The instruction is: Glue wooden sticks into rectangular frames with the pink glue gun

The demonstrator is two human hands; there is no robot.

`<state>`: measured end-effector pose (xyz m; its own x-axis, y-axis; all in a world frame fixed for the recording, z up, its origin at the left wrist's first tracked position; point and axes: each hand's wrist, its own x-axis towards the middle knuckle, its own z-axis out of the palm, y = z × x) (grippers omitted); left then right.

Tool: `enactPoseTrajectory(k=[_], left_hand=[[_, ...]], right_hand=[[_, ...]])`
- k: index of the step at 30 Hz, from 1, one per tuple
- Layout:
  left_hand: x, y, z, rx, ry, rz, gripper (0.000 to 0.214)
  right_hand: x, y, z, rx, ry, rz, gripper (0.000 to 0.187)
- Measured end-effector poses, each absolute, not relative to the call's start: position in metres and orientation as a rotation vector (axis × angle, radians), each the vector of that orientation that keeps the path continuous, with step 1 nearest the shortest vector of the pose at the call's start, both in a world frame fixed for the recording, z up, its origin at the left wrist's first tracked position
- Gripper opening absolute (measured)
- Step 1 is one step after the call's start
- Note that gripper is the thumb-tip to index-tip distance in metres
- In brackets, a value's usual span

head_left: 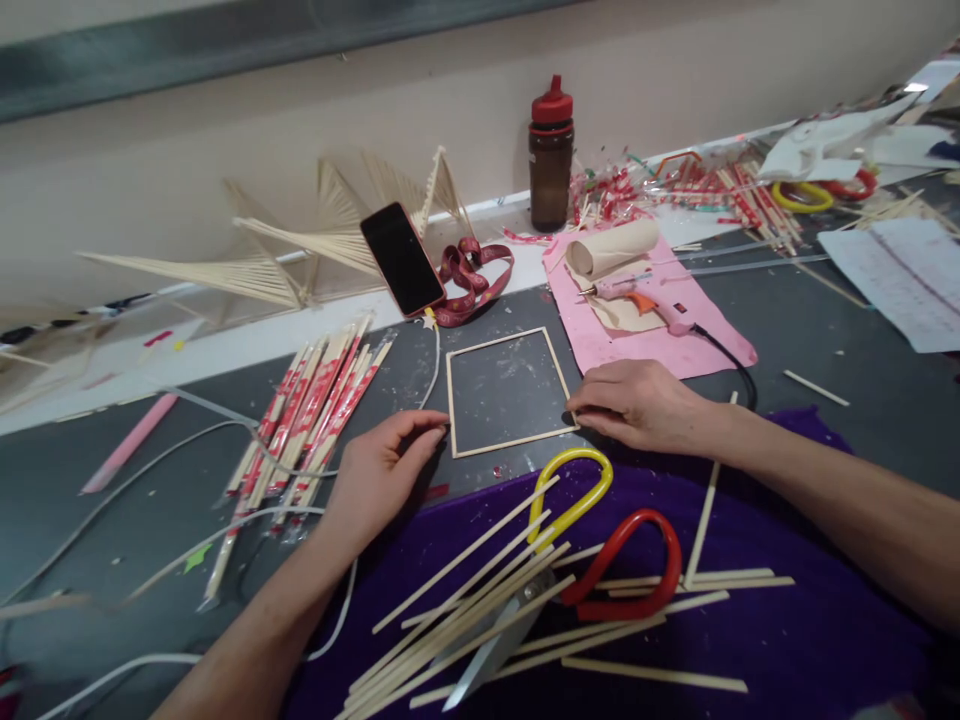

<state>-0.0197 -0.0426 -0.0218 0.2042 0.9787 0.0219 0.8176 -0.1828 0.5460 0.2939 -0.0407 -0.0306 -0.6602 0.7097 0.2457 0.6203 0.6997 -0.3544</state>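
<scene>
A square frame of thin wooden sticks lies flat on the dark grey table between my hands. My left hand has thumb and fingers closed at the frame's left side. At its near right corner, my right hand pinches the sticks with closed fingertips. Just in front of the frame, scissors with one yellow and one red handle lie on purple cloth. Loose wooden sticks cover part of their blades.
Wrapped chopsticks lie left, near white cables. Behind stand a phone, a patterned strap and a bottle. A pink glue gun rests on pink sheet. Stick structures line the wall.
</scene>
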Motion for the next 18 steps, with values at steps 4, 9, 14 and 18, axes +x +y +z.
enactPoseTrajectory(k=[4,9,14,18], left_hand=[[-0.022,-0.038,-0.009,2.108,1.658,0.501,0.030],[-0.013,-0.024,0.021,2.342,1.611,0.353,0.025],[0.006,0.010,0.013,2.584,1.704,0.129,0.033],[0.015,0.036,-0.009,2.636,1.795,0.083,0.037]], right_hand=[[0.298,-0.035,-0.028,-1.131,-2.542,0.288,0.022],[0.296,-0.019,-0.004,-1.347,-2.499,0.182,0.022],[0.274,0.014,0.012,-1.704,-2.531,0.012,0.024],[0.256,0.038,-0.001,-1.871,-2.503,-0.097,0.032]])
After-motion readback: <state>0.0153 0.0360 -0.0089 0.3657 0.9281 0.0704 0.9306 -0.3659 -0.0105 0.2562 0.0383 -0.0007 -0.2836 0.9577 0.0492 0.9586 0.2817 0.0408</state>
